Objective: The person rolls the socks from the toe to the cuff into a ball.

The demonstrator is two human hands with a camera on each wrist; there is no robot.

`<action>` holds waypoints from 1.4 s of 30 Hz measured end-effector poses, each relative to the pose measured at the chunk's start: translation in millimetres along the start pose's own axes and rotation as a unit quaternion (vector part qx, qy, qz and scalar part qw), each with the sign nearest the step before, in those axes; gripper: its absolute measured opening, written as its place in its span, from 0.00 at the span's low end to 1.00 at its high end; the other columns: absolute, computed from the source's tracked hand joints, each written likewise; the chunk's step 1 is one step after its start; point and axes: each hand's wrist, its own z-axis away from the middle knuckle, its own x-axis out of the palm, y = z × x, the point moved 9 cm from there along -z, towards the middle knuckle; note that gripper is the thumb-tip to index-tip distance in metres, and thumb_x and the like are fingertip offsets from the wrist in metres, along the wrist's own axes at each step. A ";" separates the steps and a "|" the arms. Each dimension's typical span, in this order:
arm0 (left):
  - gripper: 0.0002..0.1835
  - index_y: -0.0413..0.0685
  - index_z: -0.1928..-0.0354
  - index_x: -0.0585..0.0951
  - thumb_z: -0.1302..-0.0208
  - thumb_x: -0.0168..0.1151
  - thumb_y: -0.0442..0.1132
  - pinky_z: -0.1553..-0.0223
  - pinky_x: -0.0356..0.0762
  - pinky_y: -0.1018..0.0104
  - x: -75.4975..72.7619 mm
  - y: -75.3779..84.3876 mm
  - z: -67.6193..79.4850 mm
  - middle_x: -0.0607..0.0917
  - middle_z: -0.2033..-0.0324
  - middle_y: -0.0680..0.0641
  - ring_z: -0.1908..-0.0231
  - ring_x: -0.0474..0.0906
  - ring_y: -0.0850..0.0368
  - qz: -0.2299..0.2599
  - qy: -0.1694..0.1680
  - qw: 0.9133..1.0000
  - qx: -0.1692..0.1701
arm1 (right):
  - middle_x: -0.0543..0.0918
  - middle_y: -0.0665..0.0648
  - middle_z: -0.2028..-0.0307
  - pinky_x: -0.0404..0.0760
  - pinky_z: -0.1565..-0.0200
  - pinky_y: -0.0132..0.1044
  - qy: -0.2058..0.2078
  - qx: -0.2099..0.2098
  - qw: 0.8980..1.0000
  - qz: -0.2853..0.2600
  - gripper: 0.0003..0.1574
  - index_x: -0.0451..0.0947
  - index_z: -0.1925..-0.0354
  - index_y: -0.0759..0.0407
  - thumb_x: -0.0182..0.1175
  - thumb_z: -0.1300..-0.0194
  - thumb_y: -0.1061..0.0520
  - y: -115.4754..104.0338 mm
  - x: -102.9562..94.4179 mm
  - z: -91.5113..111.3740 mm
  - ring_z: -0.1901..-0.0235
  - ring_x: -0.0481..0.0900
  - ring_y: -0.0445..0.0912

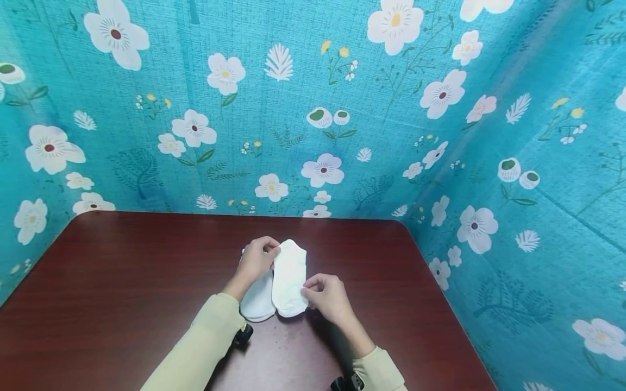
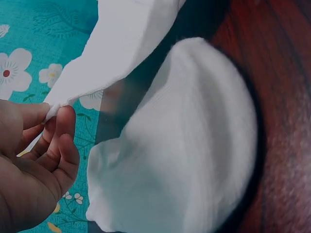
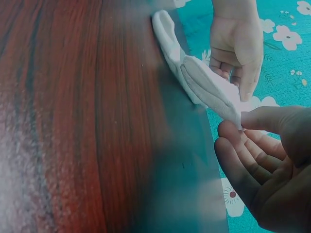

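Observation:
A white sock (image 1: 289,279) is stretched between both hands, raised a little over the table. My left hand (image 1: 256,259) pinches its upper left edge between thumb and forefinger, as the left wrist view shows at the fingertips (image 2: 65,116). At the sock's lower right edge my right hand (image 1: 329,296) pinches the fabric, thumb against forefinger. Another white sock (image 1: 258,298) lies flat on the table just left of the held one, partly covered by the left hand and wrist. It fills much of the left wrist view (image 2: 180,145).
The dark red-brown wooden table (image 1: 122,282) extends to both sides of the socks. A teal flowered cloth (image 1: 274,119) hangs behind the table and along its right side. Black wrist cameras (image 1: 243,335) sit below each sleeve cuff.

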 end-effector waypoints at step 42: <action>0.07 0.42 0.54 0.84 0.28 0.61 0.37 0.73 0.76 0.63 -53.9 -36.2 8.4 0.80 0.71 0.46 0.80 0.78 0.53 0.028 0.047 0.998 -0.019 | 0.84 0.54 0.79 0.83 0.77 0.40 -0.041 -0.016 0.999 -0.024 0.03 0.85 0.65 0.65 0.69 0.39 0.65 -21.2 46.8 -19.2 0.83 0.81 0.44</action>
